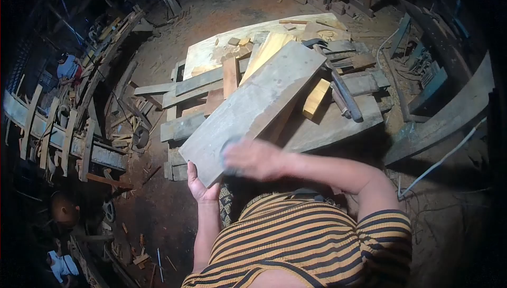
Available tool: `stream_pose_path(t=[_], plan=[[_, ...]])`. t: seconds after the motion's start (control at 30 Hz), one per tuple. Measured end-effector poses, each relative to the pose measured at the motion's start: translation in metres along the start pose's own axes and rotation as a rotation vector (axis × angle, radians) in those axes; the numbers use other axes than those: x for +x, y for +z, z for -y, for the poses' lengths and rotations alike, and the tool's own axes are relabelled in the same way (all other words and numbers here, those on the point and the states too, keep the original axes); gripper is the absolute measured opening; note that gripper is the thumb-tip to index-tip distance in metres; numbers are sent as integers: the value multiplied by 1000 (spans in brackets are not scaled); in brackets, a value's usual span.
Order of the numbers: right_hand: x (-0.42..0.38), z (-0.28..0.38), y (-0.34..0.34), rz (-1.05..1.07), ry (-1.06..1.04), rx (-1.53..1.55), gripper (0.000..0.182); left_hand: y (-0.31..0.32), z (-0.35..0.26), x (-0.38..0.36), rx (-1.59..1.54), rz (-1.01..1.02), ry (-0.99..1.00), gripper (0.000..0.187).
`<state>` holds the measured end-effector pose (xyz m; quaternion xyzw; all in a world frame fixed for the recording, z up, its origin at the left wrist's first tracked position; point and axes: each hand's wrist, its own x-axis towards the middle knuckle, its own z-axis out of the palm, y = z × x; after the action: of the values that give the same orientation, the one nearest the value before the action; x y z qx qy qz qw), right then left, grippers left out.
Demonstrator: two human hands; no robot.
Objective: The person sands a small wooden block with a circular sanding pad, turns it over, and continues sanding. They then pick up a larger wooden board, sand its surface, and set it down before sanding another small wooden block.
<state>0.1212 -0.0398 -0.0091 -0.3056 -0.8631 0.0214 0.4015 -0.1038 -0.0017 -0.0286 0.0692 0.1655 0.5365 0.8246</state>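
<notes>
A long, flat wooden board (253, 105), grey on its face with a darker patch along one edge, lies tilted across the pile in front of me. My left hand (202, 186) grips its near corner, thumb up at the side edge. My right hand (256, 159) is closed and presses on the board's near part. Under its fingers is a dark, flat piece (230, 156), smeared by motion; its kind cannot be made out. Beyond the board's far right corner rests a claw hammer (338, 76).
A yellowish wood block (316, 99) stands right of the board. Under it are stacked planks (193, 124) and a broad pale sheet (203, 53). Timber (68, 129) lines the left, where other people sit. A curved plank (449, 116) and cable (446, 156) lie right.
</notes>
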Motion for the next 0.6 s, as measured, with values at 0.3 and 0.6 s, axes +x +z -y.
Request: stream_pose_path(t=[0.3, 0.6], plan=[[-78, -223, -133, -216, 967, -726, 33, 8, 2, -3, -11, -7, 2, 48], [48, -106, -5, -46, 636, -107, 23, 18, 7, -8, 75, -48, 24, 62]])
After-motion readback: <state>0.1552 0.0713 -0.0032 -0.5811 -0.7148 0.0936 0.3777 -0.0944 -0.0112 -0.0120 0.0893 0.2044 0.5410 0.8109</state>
